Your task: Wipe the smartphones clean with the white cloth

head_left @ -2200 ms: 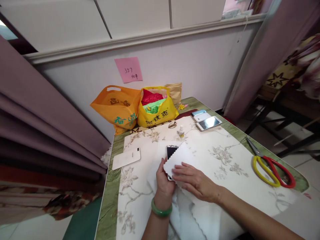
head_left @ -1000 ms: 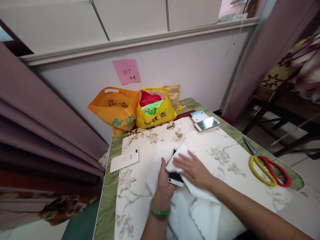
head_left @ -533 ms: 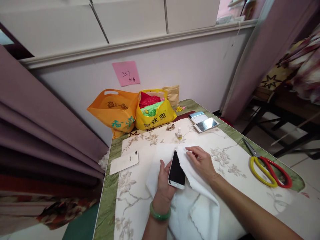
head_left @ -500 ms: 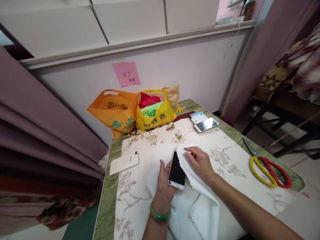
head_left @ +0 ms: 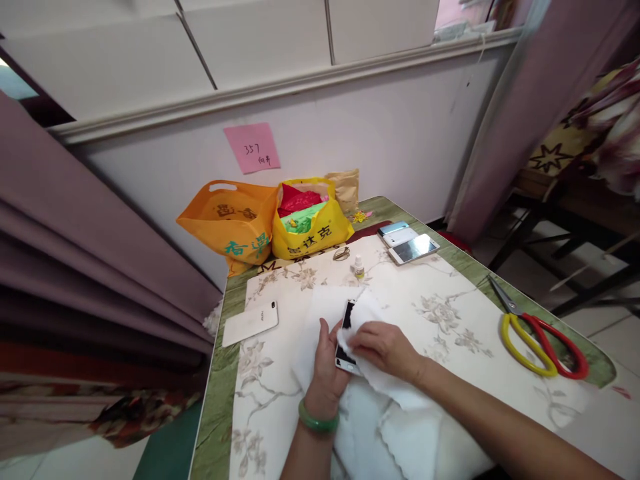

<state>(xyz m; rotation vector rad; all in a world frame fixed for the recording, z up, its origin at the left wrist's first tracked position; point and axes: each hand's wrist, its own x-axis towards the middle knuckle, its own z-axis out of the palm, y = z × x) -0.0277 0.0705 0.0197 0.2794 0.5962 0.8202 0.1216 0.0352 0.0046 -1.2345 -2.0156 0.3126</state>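
My left hand [head_left: 329,367], with a green bangle [head_left: 319,420] at its wrist, holds a white-framed smartphone [head_left: 346,360] from its left side and below. The phone lies face up, and its dark screen is partly hidden by a white cloth [head_left: 367,308]. Pinched in my right hand [head_left: 383,347] is a bunched part of this cloth, pressed over the lower half of the screen. The rest of the cloth drapes toward me under both hands. Beyond the phone stands a small white bottle [head_left: 359,267] with a yellowish label.
A white phone [head_left: 251,324] lies face down at left. More phones [head_left: 414,249] rest at the back right. Large scissors [head_left: 537,340] with red and yellow handles lie at right. Eyeglasses [head_left: 341,253], an orange bag [head_left: 227,223] and a filled yellow bag [head_left: 313,240] stand at the back.
My right hand has moved left and down, bringing the cloth from the phone's upper right edge across its screen. My left hand still holds the phone.
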